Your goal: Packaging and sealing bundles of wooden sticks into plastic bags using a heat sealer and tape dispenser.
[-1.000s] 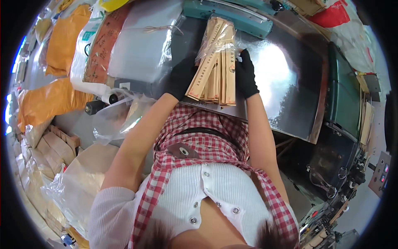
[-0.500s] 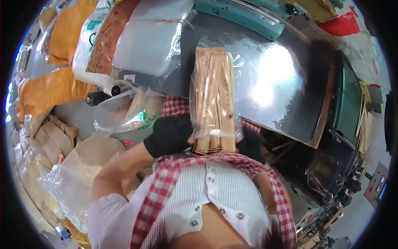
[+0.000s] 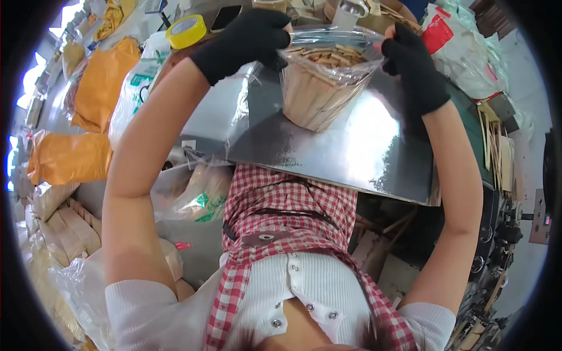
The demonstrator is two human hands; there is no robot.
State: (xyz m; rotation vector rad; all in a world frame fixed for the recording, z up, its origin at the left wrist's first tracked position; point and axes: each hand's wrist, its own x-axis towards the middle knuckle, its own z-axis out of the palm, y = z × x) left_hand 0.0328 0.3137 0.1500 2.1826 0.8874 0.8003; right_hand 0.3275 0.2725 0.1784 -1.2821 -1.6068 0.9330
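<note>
I am holding a clear bag [image 3: 325,82] of wooden sticks [image 3: 319,55] up in front of me with both hands, which are in black gloves. My left hand [image 3: 246,38] is pinching the bag's top edge on its left side, fingers closed on the plastic. My right hand [image 3: 413,64] is gripping the top edge on the right side, also closed on the plastic. The two hands are apart, with the bag's open mouth stretched between them. The sticks are standing upright inside, their ends showing at the mouth. The bag is hanging just above a shiny metal plate [image 3: 351,146], its bottom near or touching the plate; I cannot tell which.

Beyond my left hand a roll of yellow tape [image 3: 186,30] is lying on the bench. To my left, orange bags [image 3: 96,88] are piled up, and a clear plastic bag with green print [image 3: 199,196] is lying below the plate's edge. To my right, loose wooden sticks [image 3: 497,152] are resting on a green machine [image 3: 468,126]. I am wearing a red checked apron [image 3: 281,205].
</note>
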